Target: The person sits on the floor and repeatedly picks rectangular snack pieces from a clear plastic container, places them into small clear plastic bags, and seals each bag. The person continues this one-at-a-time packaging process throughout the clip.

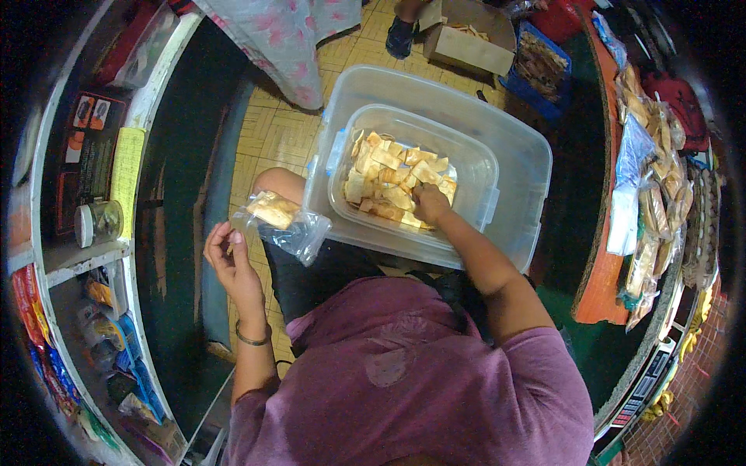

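My left hand [232, 252] pinches the edge of a clear plastic bag [305, 247] between thumb and fingers. Inside the bag lie some flat, pale-brown cracker-like pieces [273, 210]. More of these flat square pieces [387, 156] are heaped in a clear inner tub [475, 166], which sits within a larger translucent bin [513, 144] in front of me. My right hand [430, 203] reaches into the inner tub at the right side of the heap. Its fingers point down and are bunched together among the pieces; what they grip, if anything, is hidden.
Packed clear bags [657, 206] rest along an orange-red board [594, 256] on the right. Shelves with a lidded jar [99, 224] and packets stand at left. Beyond the bin are a cardboard box [470, 50], a blue crate [542, 66], another person's foot [400, 37] and a flowered cloth [284, 39].
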Tool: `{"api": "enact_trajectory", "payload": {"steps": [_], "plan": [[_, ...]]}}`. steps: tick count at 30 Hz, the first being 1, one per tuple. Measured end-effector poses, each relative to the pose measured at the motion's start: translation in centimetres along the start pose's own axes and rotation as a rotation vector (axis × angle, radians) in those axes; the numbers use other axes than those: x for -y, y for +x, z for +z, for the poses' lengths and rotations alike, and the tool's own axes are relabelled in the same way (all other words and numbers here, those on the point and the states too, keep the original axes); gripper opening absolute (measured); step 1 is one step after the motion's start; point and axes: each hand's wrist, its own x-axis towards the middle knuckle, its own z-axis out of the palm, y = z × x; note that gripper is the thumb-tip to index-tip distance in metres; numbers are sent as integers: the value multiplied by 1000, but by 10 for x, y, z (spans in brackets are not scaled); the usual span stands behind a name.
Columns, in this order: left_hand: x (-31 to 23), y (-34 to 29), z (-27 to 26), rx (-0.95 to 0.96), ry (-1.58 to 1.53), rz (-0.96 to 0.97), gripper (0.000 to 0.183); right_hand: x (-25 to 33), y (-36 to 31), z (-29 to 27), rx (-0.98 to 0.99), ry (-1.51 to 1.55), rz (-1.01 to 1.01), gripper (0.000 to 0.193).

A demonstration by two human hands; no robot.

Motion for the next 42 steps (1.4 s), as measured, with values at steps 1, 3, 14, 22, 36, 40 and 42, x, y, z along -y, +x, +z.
{"api": "enact_trajectory", "payload": {"steps": [1, 3, 14, 22, 36, 40, 42], "plan": [[-5, -1, 0, 0, 73, 73, 25, -1, -1, 0, 14, 11, 2, 24], [-17, -6, 0, -2, 211, 215, 25, -3, -3, 1, -5, -10, -9, 25], [-34, -30, -1, 521, 370, 524, 30, -1, 3, 11, -45, 18, 4, 30], [-42, 9, 2, 542, 365, 641, 22, 0, -20, -35, -128, 437, 69, 37], [-34, -60, -7, 427, 513, 586, 22, 82, -117, -124, 167, 1597, 112, 25], [-47, -61, -3, 541, 691, 529, 35, 115, -127, -119, 321, 1612, 53, 26], [-52, -62, 4, 588, 684, 441, 40, 126, -131, -118, 343, 1579, 30, 24]]}}
